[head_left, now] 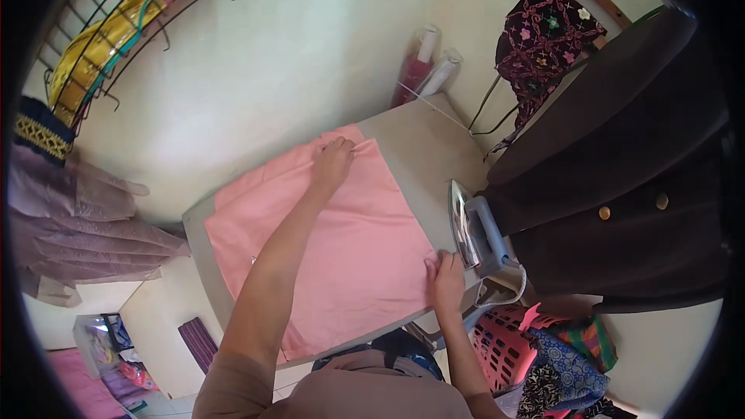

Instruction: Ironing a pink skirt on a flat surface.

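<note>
We see pink cloth [353, 256] spread across a grey ironing board [423, 140], the right hand [448, 283] pinching its right edge beside an iron [490, 237]; whether the left hand [335, 164], at the far edge, grips it, we cannot tell. A wire rack [186, 5] holds yellow and pink fabrics [109, 39], while patterned cloths [570, 372] crowd the rim of a pink basket [521, 361].

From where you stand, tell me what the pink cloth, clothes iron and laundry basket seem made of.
Pink cloth: matte woven fabric, perhaps cotton or a blend, judging by its soft creases.
Clothes iron: polished metal soleplate, showing mirror-like glints; handle probably smooth gray plastic.
Laundry basket: likely molded plastic, given its regular slots.
</note>
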A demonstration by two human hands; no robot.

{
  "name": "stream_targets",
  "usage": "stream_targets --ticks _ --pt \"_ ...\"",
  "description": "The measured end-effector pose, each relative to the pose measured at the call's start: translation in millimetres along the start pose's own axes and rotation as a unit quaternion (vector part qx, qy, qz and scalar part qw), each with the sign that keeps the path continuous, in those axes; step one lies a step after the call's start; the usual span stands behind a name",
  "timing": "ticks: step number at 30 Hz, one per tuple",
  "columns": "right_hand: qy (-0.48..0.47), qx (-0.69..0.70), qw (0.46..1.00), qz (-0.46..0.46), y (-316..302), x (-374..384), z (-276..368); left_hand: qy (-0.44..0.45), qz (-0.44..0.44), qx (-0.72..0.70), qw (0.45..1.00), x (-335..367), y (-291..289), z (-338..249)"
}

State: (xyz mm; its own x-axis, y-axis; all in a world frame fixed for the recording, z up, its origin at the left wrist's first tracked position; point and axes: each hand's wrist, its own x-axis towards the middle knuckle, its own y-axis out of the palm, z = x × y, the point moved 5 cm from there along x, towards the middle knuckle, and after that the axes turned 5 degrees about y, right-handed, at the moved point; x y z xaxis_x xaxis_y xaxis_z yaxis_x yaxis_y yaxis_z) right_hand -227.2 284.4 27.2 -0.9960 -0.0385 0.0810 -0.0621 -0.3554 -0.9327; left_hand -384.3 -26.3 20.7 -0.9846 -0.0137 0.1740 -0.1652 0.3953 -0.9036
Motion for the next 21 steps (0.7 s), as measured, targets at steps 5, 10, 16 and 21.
stream_targets --ticks 5,10,16,21 --pt "-0.052 0.040 0.997 -0.042 -1.5 9.6 -8.7 0.045 -0.110 -0.122 0.985 25.6 -3.9 6.7" --pt "-0.014 0.020 1.000 0.007 -1.9 24.6 -6.5 0.046 -0.098 -0.077 0.991 32.1 3.1 3.6" --pt "-0.110 0.059 0.986 -0.111 -66.2 32.7 25.0 0.033 -0.176 0.067 0.982 -18.5 -12.6 -42.6" --pt "-0.036 0.005 0.988 -0.149 -87.9 114.7 17.0 0.007 -0.011 0.101 0.995 -106.0 25.5 -73.5"
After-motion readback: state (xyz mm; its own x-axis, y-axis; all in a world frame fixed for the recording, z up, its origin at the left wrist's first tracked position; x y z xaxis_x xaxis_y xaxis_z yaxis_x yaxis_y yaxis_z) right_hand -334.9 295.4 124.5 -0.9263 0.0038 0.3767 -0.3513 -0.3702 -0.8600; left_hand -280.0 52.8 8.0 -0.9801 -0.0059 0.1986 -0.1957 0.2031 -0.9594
